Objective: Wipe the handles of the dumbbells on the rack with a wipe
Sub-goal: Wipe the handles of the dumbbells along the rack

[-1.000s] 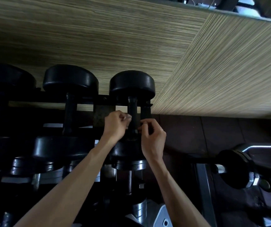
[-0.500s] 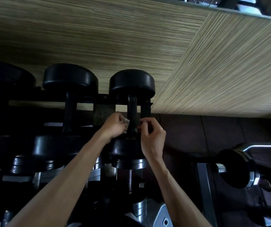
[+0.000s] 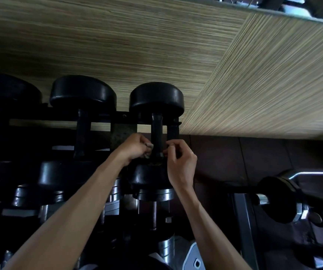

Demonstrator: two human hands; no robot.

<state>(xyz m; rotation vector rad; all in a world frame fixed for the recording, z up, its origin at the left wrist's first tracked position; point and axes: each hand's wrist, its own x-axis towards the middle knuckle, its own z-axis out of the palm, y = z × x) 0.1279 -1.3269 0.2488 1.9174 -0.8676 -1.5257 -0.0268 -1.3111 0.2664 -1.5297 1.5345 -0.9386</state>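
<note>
Black dumbbell handle point(image 3: 156, 133): both hands pinch pale wipe point(image 3: 148, 149) around it, left hand point(image 3: 135, 146), right hand point(image 3: 180, 158).

handle gap: left hand point(image 3: 135, 146) and right hand point(image 3: 180, 162) flank the end dumbbell's handle point(image 3: 156, 133), filling the room at its near end; its upper stretch is bare
right of handle: rack upright point(image 3: 173, 130) stands just beside it; narrow slot between
left of handle: open bay to the neighbouring dumbbell point(image 3: 82, 117)
behind: wood-grain wall point(image 3: 156, 45) close behind the far heads
right of rack: dark floor point(image 3: 254, 156); barbell point(image 3: 277, 199) low right
</note>
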